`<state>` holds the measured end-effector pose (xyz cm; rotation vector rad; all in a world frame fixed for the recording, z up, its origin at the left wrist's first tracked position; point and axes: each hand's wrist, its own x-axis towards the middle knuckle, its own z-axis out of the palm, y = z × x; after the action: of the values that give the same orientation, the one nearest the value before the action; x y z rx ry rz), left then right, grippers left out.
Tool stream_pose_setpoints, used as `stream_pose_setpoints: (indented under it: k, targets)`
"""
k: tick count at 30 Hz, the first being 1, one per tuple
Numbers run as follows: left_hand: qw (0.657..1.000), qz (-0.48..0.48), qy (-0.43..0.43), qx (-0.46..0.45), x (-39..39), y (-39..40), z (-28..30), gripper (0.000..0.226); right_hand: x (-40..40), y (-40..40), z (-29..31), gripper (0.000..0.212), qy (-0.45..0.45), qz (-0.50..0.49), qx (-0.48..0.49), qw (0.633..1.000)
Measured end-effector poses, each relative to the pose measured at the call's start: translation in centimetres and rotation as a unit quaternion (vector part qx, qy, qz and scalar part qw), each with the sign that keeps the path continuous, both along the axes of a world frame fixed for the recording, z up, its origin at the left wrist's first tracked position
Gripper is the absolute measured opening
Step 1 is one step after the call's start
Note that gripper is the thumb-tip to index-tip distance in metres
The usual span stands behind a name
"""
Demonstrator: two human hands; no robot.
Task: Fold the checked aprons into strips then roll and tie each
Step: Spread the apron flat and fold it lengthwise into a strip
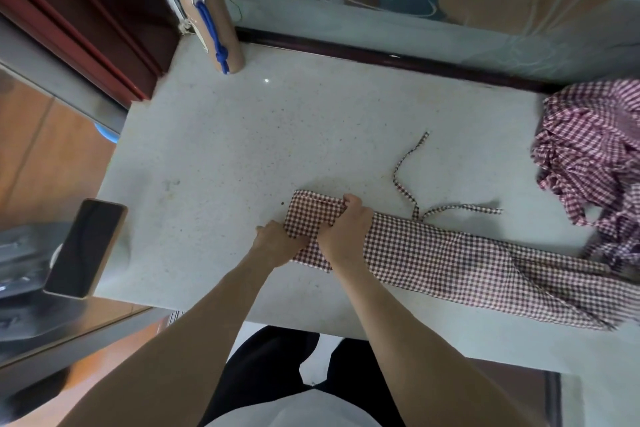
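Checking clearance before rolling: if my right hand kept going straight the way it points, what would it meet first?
Likely nothing soon: the right hand points up-left across the apron strip toward bare counter.

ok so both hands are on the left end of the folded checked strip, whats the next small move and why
Probably turn that end over once more toward the right. The left hand and right hand grip the started roll on the red-and-white checked apron strip, most of which lies flat and unrolled on the pale speckled counter, thin ties loose.

One folded apron (450, 256), perhaps several heaped aprons (592, 149), one phone (86, 248).
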<state>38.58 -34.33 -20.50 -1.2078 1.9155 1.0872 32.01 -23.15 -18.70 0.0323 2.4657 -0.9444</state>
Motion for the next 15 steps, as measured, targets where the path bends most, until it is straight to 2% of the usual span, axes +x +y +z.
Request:
stream_pose_setpoints:
  k: [3,5,9,12,13,15]
  targets:
    - [1.000,0.004,0.005,-0.013,0.0,1.1,0.2,0.073,0.9,1.6,-0.5,0.051,0.124,0.052,-0.031,0.990]
    - [1.000,0.012,0.019,-0.008,0.2,1.2,0.3,0.067,1.1,2.3,-0.5,0.043,0.120,0.085,-0.022,0.989]
    - [0.997,-0.006,0.070,0.026,0.3,1.5,0.8,0.043,1.6,3.2,-0.6,0.042,0.049,0.149,0.019,0.987]
    - [0.987,-0.058,0.142,0.037,0.4,2.3,1.5,0.032,1.3,3.1,-0.2,0.035,-0.031,0.166,-0.008,0.986]
    - [0.983,-0.070,0.163,0.046,0.5,2.6,1.6,0.031,1.1,3.0,0.2,0.045,-0.077,0.145,-0.030,0.986]
    - [0.973,-0.084,0.203,0.077,0.5,3.7,2.6,0.040,0.8,3.0,1.0,0.078,-0.170,0.076,-0.082,0.979]
